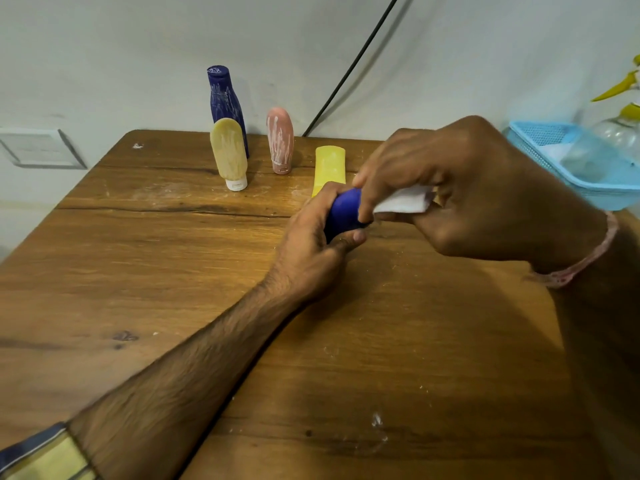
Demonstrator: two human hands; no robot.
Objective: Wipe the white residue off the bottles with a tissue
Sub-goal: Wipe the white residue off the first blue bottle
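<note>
table: worn grainy wood, flecked white.
right hand: curled round the tissue, pressing it on the blue bottle from its right.
left hand: grips the blue bottle, mid-table.
far edge: navy bottle, cream bottle, pink bottle, upright, streaked white.
blue bottle: smooth plastic; rounded end points at the right hand.
tissue: white, folded.

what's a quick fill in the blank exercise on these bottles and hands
1. The left hand grips a small bottle whose colour is ____.
2. The right hand holds a tissue that is ____ in colour.
3. The tall dark blue bottle stands directly ____ the cream bottle.
4. The pink bottle is streaked with white and stands ____ on the table.

Missing words: blue; white; behind; upright.
</note>
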